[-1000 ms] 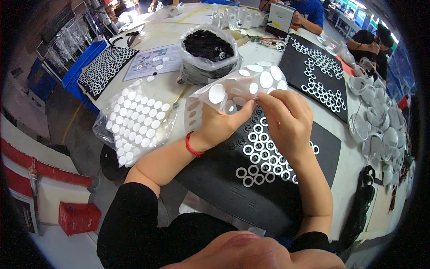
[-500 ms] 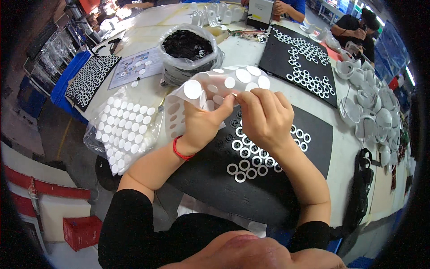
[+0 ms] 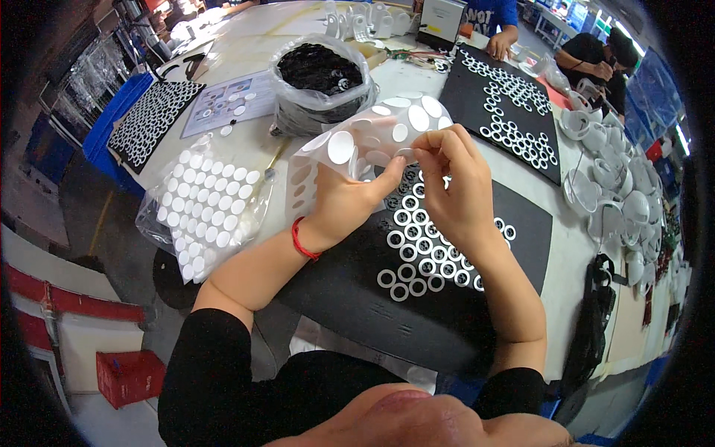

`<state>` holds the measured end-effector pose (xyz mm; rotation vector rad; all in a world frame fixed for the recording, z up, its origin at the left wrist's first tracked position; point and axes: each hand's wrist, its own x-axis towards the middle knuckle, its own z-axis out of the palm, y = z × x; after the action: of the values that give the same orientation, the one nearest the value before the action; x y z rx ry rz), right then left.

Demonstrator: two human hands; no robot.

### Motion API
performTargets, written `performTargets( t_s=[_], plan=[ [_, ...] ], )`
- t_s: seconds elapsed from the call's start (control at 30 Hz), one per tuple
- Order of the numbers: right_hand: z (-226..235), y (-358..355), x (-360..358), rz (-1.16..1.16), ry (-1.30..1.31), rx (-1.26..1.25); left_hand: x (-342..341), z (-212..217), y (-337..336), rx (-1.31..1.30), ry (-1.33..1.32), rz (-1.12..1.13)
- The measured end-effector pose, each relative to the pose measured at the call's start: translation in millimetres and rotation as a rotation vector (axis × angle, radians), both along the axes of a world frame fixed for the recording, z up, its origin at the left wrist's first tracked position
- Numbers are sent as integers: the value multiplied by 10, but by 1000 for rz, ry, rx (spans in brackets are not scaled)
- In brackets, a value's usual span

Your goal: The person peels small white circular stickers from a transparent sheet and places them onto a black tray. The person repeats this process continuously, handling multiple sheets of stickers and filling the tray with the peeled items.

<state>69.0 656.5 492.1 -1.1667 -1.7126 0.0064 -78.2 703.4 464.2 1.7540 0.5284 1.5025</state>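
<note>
My left hand, with a red cord on its wrist, grips a curled translucent sheet of round white stickers, thumb on top. At the sheet's right edge, just beside the left thumb, my right hand has thumb and forefinger pinched together. Whatever lies between those fingertips is too small to make out. Below both hands is a black mat. White rings with dark centres stand on it in rows, partly hidden by my right hand and forearm. Several black pieces without white rings show beside them.
To the left lies a plastic bag with white-dot sheets. Beyond are an open bag of black parts, a printed sheet and another ring-covered board. Far right are a black board and piled white domed parts. Co-workers sit opposite.
My right fingertips have drawn slightly right, away from my left thumb, and that hand has turned more upright. A co-worker's hand now reaches down by the far board. The view has shifted a little.
</note>
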Motion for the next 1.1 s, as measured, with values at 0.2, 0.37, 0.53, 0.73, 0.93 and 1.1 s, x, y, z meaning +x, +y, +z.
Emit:
performTargets(
  t_s=[0.2,0.37,0.53,0.73,0.93,1.1],
  plan=[
    [56,2,15,86,60,-98,-10,-28,66,12,-54,13],
    [79,-36,-35,21,-1,-80,10,-41,48,-96,-104,-53],
    [67,-65,-76,-40,-66,17,26,-24,48,-36,-124,-33],
    [-30,-25,-136,-146,-257,225,-8,2,7,-32,-122,-24],
    [-85,-33,-146,-158,-388,346,21,-22,14,-31,-158,-30],
    [-84,-18,-141,-158,-331,395,-23,45,-20,-86,-146,-134]
  ],
)
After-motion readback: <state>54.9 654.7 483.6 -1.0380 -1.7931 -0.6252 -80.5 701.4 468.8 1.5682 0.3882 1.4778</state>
